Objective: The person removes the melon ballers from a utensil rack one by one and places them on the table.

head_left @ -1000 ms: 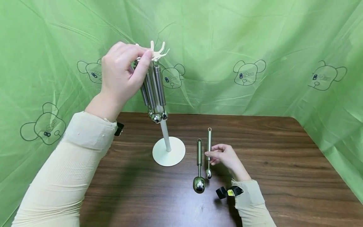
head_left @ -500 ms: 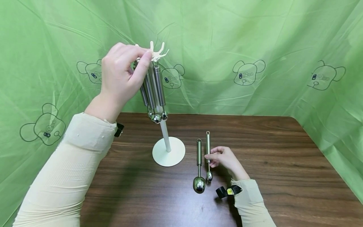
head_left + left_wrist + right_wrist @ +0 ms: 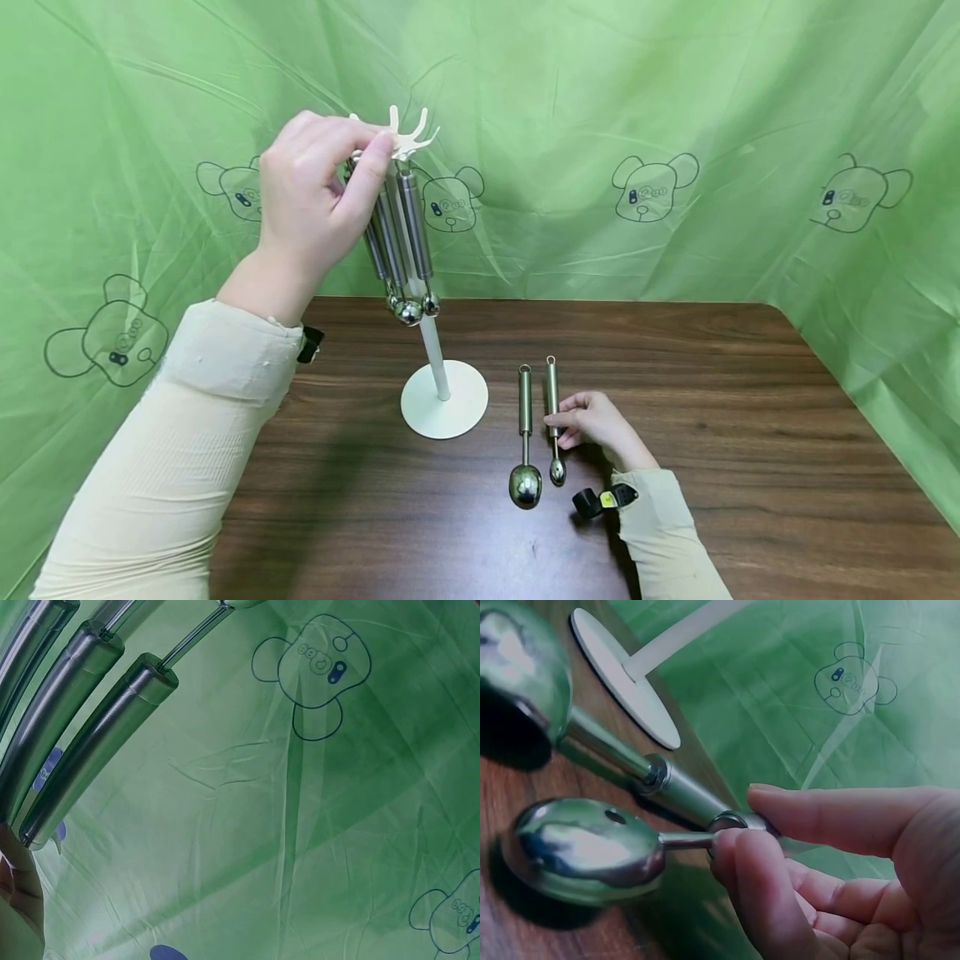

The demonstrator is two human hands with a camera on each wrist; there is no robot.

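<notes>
My left hand (image 3: pixel 311 179) pinches the top of a white stand (image 3: pixel 444 421) near its upturned prongs (image 3: pixel 412 142); its fingertips are partly hidden. Steel utensils (image 3: pixel 415 225) with long handles and small rounded heads hang from that top, and the left wrist view shows their handles (image 3: pixel 97 750) close by. Between thumb and fingers my right hand (image 3: pixel 600 425) pinches the handle of a small steel spoon (image 3: pixel 552 387), low over the table. Its rounded back (image 3: pixel 585 851) faces up in the right wrist view. Just left of it, apart, lies a larger steel spoon (image 3: pixel 525 486), back upward.
The dark wooden table (image 3: pixel 750 450) runs beneath everything. Behind it and at both sides hangs a green curtain (image 3: pixel 555 233) with printed bear outlines. A black wrist camera (image 3: pixel 588 502) sits at my right wrist, low over the table.
My right hand has drawn the small spoon a little toward me, so it now lies almost level with the larger spoon. My left hand stays at the stand's top.
</notes>
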